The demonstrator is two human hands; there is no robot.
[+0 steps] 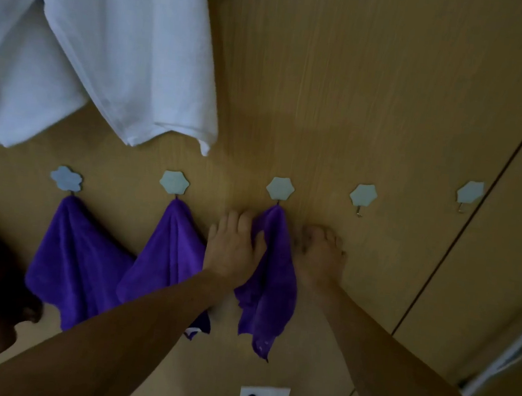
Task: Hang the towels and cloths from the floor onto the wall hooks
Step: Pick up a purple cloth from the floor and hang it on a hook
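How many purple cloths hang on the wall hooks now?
3. The left cloth hangs from the first hook, the middle cloth from the second hook, the right cloth from the third hook. Others may lie outside view.
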